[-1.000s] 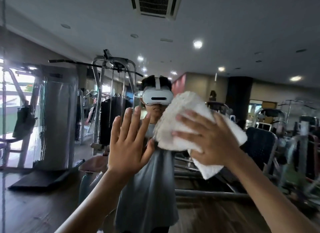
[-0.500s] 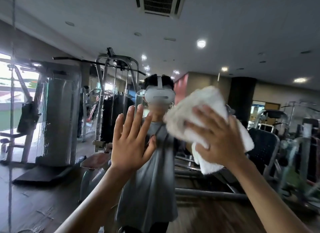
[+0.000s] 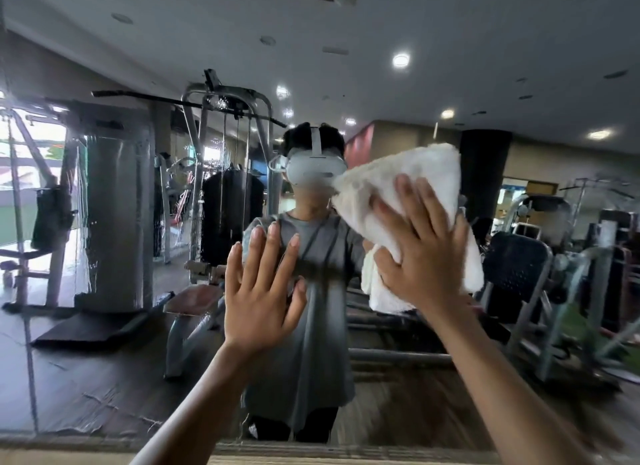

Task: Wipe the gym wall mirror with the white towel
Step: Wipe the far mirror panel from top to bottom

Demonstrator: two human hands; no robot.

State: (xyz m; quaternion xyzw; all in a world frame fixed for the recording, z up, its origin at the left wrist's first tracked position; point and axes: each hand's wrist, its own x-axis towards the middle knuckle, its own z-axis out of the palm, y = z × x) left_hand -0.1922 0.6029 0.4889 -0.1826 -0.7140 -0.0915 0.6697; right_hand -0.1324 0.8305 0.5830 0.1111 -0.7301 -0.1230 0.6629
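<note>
The right hand (image 3: 422, 256) presses the towel (image 3: 398, 173) flat against the mirror (image 3: 104, 360), just right of the reflected headset (image 3: 315, 170). Its fingers (image 3: 429, 208) lie spread and straight over the cloth, and a loose end hangs below the palm. The left hand (image 3: 259, 298) rests on the glass just beside it and lower, fingers straight.

Your forearms (image 3: 194, 402) are bare all the way down to your left hand (image 3: 263, 291) and right hand (image 3: 426, 256). Reflected back at you: a loose grey T-shirt (image 3: 311, 343) with short sleeves, dark trousers (image 3: 277, 426) under it, and a thin dark cord (image 3: 311, 246) hanging from your neck down the chest. Up top, a chunky white headset (image 3: 315, 170) with its strap (image 3: 316, 140) running over dark hair (image 3: 298, 135).
</note>
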